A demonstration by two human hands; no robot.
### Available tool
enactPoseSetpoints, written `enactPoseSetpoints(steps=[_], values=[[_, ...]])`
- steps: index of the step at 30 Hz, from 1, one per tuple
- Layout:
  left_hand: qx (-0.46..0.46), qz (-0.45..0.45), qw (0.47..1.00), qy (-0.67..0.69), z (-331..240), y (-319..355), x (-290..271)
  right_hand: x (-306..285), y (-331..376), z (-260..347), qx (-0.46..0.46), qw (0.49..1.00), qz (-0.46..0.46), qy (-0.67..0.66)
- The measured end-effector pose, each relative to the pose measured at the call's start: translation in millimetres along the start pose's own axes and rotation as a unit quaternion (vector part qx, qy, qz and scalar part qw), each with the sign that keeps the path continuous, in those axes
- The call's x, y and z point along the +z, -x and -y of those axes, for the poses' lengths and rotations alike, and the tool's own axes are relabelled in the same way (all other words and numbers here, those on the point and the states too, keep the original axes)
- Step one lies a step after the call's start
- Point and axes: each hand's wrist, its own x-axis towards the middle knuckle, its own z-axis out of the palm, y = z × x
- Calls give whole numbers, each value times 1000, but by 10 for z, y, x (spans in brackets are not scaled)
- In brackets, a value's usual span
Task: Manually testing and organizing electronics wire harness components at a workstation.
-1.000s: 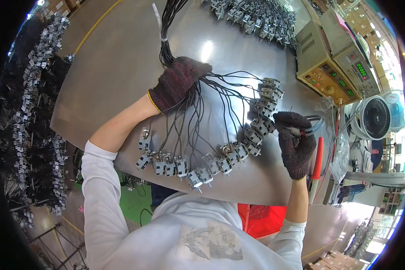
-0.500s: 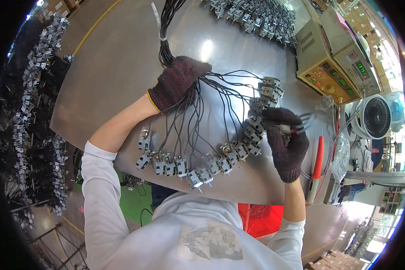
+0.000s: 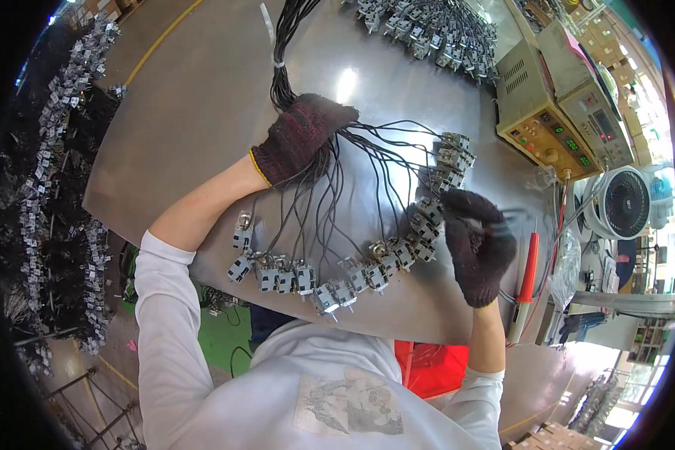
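A bundle of black wires (image 3: 330,180) fans out over a shiny metal table (image 3: 202,112). Each wire ends in a small grey metal connector part, and these lie in a curved row (image 3: 337,281) near the front edge. My left hand (image 3: 300,139), in a dark knitted glove, presses flat on the wires where they gather. My right hand (image 3: 476,244), also gloved, is at the right end of the row, its fingers curled beside the connectors (image 3: 427,217); whether it grips one is unclear.
Two beige test instruments (image 3: 559,112) with displays stand at the right, with a small white fan (image 3: 622,202) beside them. A red-handled tool (image 3: 525,281) lies by the right edge. More wired connectors are piled at the far side (image 3: 427,30) and hang on racks at the left (image 3: 52,150).
My right hand has moved left and slightly down, from the table's right edge to the right end of the connector row. My left hand stays on the wires.
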Motion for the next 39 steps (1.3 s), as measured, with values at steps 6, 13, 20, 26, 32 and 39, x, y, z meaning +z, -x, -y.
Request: enactPoseSetpoints(steps=[6, 13, 20, 26, 32, 39], values=[[-4, -18, 1000, -16, -63, -107, -8, -38, -35, -177, 12, 1000, -17, 3], [-19, -14, 1000, -1, -105, -74, -21, -21, 176, -13, -39, 988, -31, -149], [-5, -23, 1000, 12, -115, -141, -57, -75, 175, 27, -49, 996, 80, 0], [0, -44, 999, -5, -121, -117, -58, -79, 154, 80, -49, 994, 99, 24], [-7, -37, 999, 21, -119, -158, -56, -241, 321, 75, -48, 995, 91, -19], [3, -52, 999, 13, -93, -125, -66, -176, 203, 179, 32, 986, 164, -20]])
